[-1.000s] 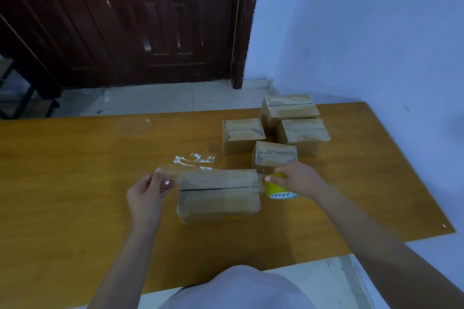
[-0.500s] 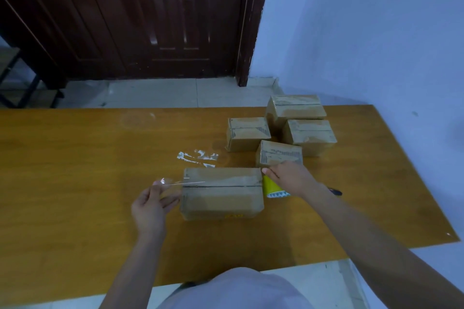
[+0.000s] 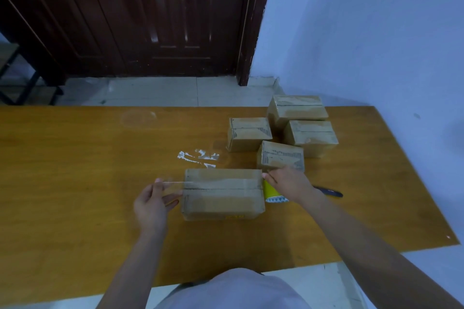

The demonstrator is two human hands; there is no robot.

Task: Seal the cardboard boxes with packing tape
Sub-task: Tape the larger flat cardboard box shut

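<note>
The cardboard box (image 3: 223,193) sat on the near middle of the wooden table (image 3: 75,183), a plain brown carton with its long side toward the person and the flap seam running dark across its top. A strip of clear packing tape (image 3: 173,182) stretched over that seam, nearly invisible except for a bright edge where it left the box on the left.

The left hand (image 3: 153,204) pinched the loose end of the tape just off the box's left edge, fingers curled round it. The right hand (image 3: 288,183) gripped the yellow tape roll (image 3: 272,193) at the box's right end, fingers curled over it and touching the top corner.

To my eye the risk was in the lay of the strip. If the left end dropped before the tape was lined up with the seam, it would stick crooked or wrinkle. Slack in the strip could let it fold on itself, and a hard tug from the roll side could drag the light box along the table.

Behind it, toward the far right, four smaller boxes (image 3: 280,155) stood clustered, tops already glossy as if taped. Scraps of tape (image 3: 198,157) clung to the tabletop between them and the big box, and a dark pen-like tool (image 3: 329,192), perhaps a cutter, lay just right of the right wrist.
</note>
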